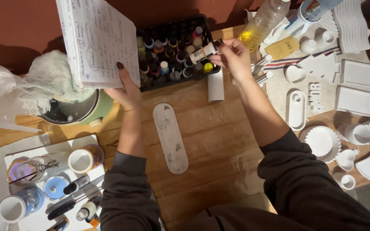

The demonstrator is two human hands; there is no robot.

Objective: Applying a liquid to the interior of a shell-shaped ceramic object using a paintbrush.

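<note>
Seen from above, a person in dark sleeves works at a wooden desk (pixel 210 141) crowded with craft supplies. At far left, white and clear cups (pixel 81 160) and dropper bottles sit on a white board, behind them a green ribbed pot (pixel 91 109) draped with a pale crumpled cloth (pixel 50 77). The left hand (pixel 127 90), with dark-painted nails, is clamped on the lower edge of a handwritten white notebook (pixel 97 38), held tilted above the pot. In the centre lies a long white oval tray (pixel 171 137), flat on the desk between the two forearms. Behind it stands a black rack of small pigment bottles with coloured caps (pixel 172 55). The right hand (pixel 236 57) pinches a small white dropper bottle with a dark cap (pixel 204 52), held on its side just above the rack's right end. At right, white cast pieces (pixel 322 141), rectangular trays and a clear plastic bottle of yellow liquid (pixel 262 21) cover the desk.
</note>
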